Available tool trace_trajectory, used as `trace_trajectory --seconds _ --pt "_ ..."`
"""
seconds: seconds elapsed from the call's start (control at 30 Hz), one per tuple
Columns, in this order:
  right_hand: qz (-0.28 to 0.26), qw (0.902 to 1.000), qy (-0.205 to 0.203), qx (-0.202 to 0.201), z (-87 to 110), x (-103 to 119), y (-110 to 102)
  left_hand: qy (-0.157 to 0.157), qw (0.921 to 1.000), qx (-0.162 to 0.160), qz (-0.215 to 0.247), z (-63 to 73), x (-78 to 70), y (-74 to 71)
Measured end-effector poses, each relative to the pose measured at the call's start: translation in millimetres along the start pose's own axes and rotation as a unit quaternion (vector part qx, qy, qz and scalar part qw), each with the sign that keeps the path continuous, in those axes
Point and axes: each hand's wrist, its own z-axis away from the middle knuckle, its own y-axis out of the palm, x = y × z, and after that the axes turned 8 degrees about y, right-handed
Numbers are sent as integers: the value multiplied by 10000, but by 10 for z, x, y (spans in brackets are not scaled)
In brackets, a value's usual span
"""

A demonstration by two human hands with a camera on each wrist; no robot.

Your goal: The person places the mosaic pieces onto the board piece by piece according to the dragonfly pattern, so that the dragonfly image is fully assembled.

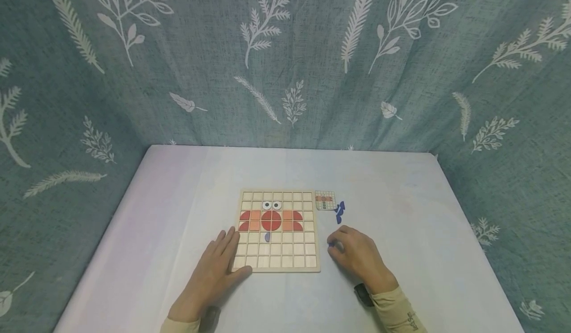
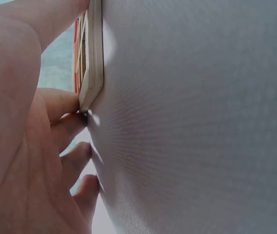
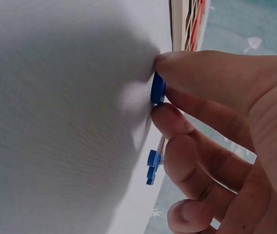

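Observation:
A square wooden grid board (image 1: 276, 262) lies on the table, with red, orange and eye-printed pieces in its upper rows and one bluish piece (image 1: 267, 237) below them. My left hand (image 1: 213, 268) rests at the board's lower left corner, fingers extended along the left side and thumb at the front edge. Right of the board, my right hand (image 1: 357, 253) pinches a small blue piece (image 3: 158, 88) between thumb and fingers, close over the table. More blue pieces (image 1: 340, 212) lie in a small group beyond that hand.
A small picture card (image 1: 325, 200) with a gridded pattern lies at the board's upper right corner, beside the blue pieces. The white table (image 1: 392, 189) ends at a patterned teal curtain (image 1: 285, 100) behind and at both sides.

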Motion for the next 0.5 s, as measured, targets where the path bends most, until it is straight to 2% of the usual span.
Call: trace_trajectory --seconds 0.23,0.5 --pt "8 10000 -17 -45 -17 -12 -11 -12 10000 6 36 -1 2 9" --pt "-91 9957 -549 -739 -62 -51 -1 -14 10000 13 18 -2 2 3"
